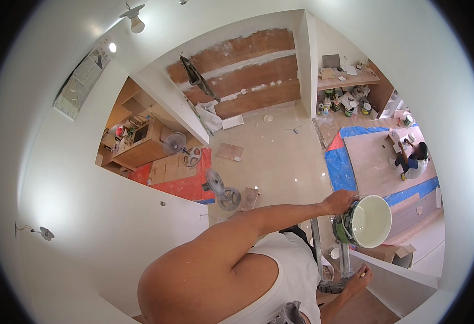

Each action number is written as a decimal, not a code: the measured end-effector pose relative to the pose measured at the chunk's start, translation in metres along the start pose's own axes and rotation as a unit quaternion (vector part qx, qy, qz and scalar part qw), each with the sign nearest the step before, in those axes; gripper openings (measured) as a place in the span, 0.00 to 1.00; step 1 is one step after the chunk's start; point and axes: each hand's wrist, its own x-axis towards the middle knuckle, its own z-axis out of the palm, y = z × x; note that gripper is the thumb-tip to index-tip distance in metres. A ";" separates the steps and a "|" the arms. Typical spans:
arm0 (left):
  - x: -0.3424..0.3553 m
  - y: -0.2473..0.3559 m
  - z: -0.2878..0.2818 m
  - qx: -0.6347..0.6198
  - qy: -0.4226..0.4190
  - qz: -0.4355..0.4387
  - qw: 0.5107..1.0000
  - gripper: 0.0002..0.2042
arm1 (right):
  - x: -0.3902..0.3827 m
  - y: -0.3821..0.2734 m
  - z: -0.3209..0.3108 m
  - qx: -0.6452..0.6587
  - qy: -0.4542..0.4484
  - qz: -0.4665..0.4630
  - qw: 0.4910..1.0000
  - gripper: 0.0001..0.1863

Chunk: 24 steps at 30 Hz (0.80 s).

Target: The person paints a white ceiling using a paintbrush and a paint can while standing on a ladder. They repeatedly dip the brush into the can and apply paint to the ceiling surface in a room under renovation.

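Note:
My left arm reaches across to the right, and my left hand [341, 203] grips a paint bucket [371, 222] by its rim or handle; which one I cannot tell. Pale, whitish paint coats the inside of the bucket, and its outer side is dark and green with drips. The bucket is tilted so its mouth faces me. Below it, my right hand [359, 278] is closed around a thin, light-coloured handle whose far end I cannot make out. Between my body and the bucket stand the metal rails of a ladder [316, 240].
A person [414, 162] crouches on a floor sheet edged with blue tarpaulin [339, 169]. Fans [214, 182] stand near a red floor cover [175, 186]. A cardboard box [385, 252] lies below the bucket. A shelf [348, 80] holds several tins. White walls rise close on both sides.

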 end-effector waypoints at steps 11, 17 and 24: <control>0.001 -0.003 0.002 0.001 0.005 0.003 1.000 0.16 | 0.001 0.000 0.001 0.002 0.000 -0.002 1.000 0.13; 0.003 -0.002 0.003 0.002 0.003 0.008 1.000 0.15 | -0.001 0.000 0.001 0.010 0.004 0.006 1.000 0.12; 0.001 -0.003 0.003 0.007 0.003 -0.008 1.000 0.15 | 0.000 -0.005 -0.001 0.014 -0.009 0.014 1.000 0.12</control>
